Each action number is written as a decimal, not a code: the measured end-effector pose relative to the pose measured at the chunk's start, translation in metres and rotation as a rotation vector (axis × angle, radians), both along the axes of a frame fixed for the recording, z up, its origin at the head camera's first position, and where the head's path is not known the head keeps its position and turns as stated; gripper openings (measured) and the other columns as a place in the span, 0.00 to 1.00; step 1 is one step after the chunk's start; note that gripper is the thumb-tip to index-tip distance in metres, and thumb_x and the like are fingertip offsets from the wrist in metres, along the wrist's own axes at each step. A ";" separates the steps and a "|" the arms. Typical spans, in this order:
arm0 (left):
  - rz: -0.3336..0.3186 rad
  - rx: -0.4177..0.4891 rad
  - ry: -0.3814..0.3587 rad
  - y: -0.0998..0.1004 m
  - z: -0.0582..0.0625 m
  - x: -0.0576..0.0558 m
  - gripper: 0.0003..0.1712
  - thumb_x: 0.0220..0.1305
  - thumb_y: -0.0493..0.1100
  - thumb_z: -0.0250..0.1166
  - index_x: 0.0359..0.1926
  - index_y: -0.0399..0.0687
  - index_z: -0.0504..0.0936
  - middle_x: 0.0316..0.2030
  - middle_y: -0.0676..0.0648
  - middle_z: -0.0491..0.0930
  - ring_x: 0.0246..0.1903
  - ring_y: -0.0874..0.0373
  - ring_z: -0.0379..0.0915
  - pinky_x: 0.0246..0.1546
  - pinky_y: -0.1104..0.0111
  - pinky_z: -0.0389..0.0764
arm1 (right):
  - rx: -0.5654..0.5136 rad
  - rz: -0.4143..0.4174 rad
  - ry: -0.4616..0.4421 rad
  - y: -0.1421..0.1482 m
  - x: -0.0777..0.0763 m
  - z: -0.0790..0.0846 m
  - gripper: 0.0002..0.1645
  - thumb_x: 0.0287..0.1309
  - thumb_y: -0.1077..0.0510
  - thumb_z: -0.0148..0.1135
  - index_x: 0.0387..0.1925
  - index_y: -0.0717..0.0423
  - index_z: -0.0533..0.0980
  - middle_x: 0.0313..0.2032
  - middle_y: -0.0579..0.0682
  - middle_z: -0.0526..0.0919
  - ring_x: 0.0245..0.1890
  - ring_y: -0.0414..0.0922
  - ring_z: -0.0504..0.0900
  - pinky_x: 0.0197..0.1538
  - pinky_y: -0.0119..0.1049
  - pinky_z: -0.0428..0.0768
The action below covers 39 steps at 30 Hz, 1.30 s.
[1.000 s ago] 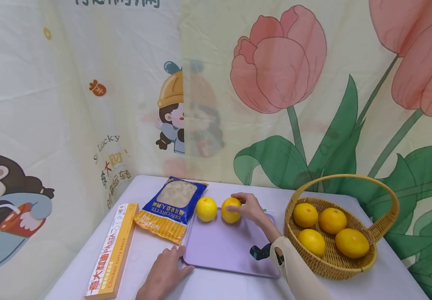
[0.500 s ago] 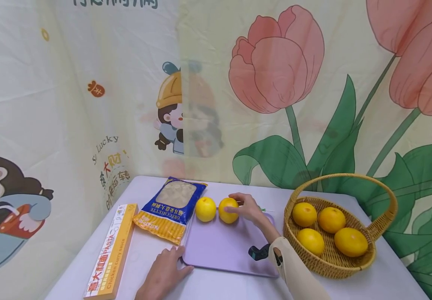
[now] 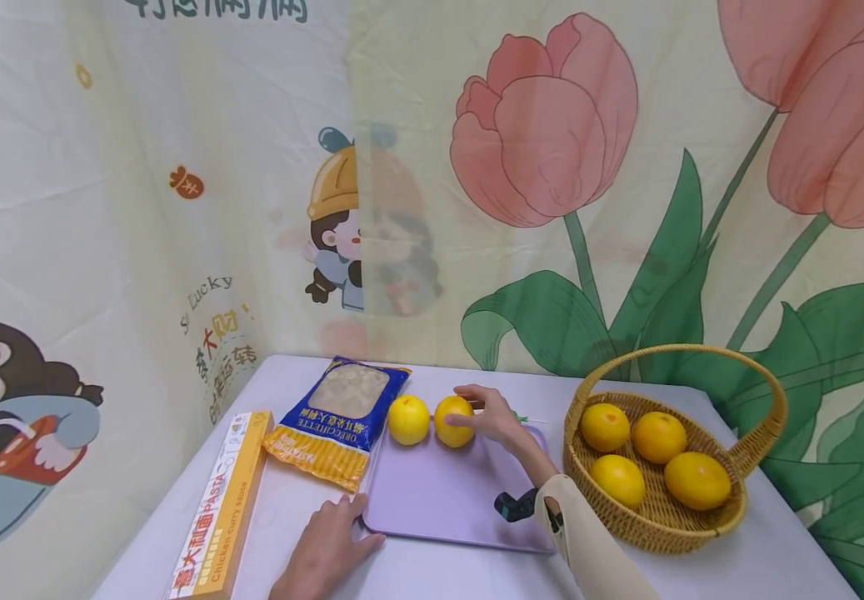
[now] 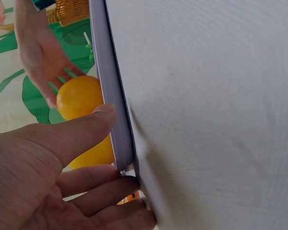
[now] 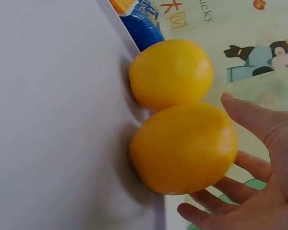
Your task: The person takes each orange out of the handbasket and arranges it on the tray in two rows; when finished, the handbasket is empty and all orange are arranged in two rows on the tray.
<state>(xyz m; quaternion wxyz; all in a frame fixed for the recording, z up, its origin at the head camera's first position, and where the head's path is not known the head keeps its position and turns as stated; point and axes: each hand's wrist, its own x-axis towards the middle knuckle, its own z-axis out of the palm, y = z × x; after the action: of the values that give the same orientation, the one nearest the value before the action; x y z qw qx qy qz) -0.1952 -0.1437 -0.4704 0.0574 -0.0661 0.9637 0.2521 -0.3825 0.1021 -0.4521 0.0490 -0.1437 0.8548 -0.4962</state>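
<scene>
On a lilac tray (image 3: 450,492) two oranges lie side by side at the far left edge. My right hand (image 3: 493,417) is at the right orange (image 3: 454,421), its fingers spread. In the right wrist view the thumb (image 5: 252,117) stands apart from that orange, with the other fingers behind it; contact there is unclear. The left orange (image 3: 408,419) sits beside the tray's corner. My left hand (image 3: 330,542) holds the near left corner of the tray between thumb and fingers, the thumb (image 4: 93,127) on its rim.
Right of the tray stands a wicker basket (image 3: 660,537) with a tall handle and several oranges inside. A blue and orange pasta bag (image 3: 337,421) lies against the tray's left side. Farther left is a long pasta box (image 3: 222,504). Printed curtains (image 3: 402,167) hang behind the table.
The gap between the two oranges has narrowed slightly, as the right one shifted left with my right hand. My left hand stays at the tray corner. The head view has turned slightly right.
</scene>
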 end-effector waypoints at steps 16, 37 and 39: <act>-0.002 -0.025 -0.048 -0.012 0.005 0.000 0.39 0.61 0.51 0.82 0.67 0.36 0.82 0.58 0.30 0.83 0.59 0.31 0.79 0.63 0.37 0.81 | 0.028 0.235 0.284 0.125 0.113 0.106 0.28 0.68 0.58 0.75 0.66 0.60 0.80 0.59 0.56 0.88 0.59 0.46 0.87 0.63 0.33 0.87; -0.060 -0.018 -0.002 -0.011 0.003 -0.003 0.39 0.61 0.50 0.81 0.66 0.30 0.81 0.59 0.27 0.82 0.61 0.28 0.78 0.65 0.35 0.79 | 0.316 -0.414 -0.024 0.268 0.032 0.053 0.44 0.71 0.49 0.73 0.70 0.79 0.67 0.66 0.81 0.73 0.64 0.74 0.74 0.67 0.67 0.81; -0.064 -0.015 -0.012 -0.008 0.002 -0.003 0.39 0.62 0.50 0.81 0.66 0.31 0.81 0.59 0.28 0.82 0.61 0.28 0.77 0.65 0.35 0.79 | 0.317 -0.463 -0.025 0.269 0.031 0.047 0.42 0.68 0.51 0.74 0.67 0.80 0.69 0.64 0.81 0.75 0.62 0.74 0.76 0.66 0.66 0.82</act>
<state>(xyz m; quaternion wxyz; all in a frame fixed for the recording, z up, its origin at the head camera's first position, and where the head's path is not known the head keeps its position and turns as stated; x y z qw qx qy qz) -0.1980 -0.1520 -0.4679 0.0707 -0.0373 0.9668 0.2427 -0.3519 0.3710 -0.4052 -0.0335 0.0711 0.9311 -0.3561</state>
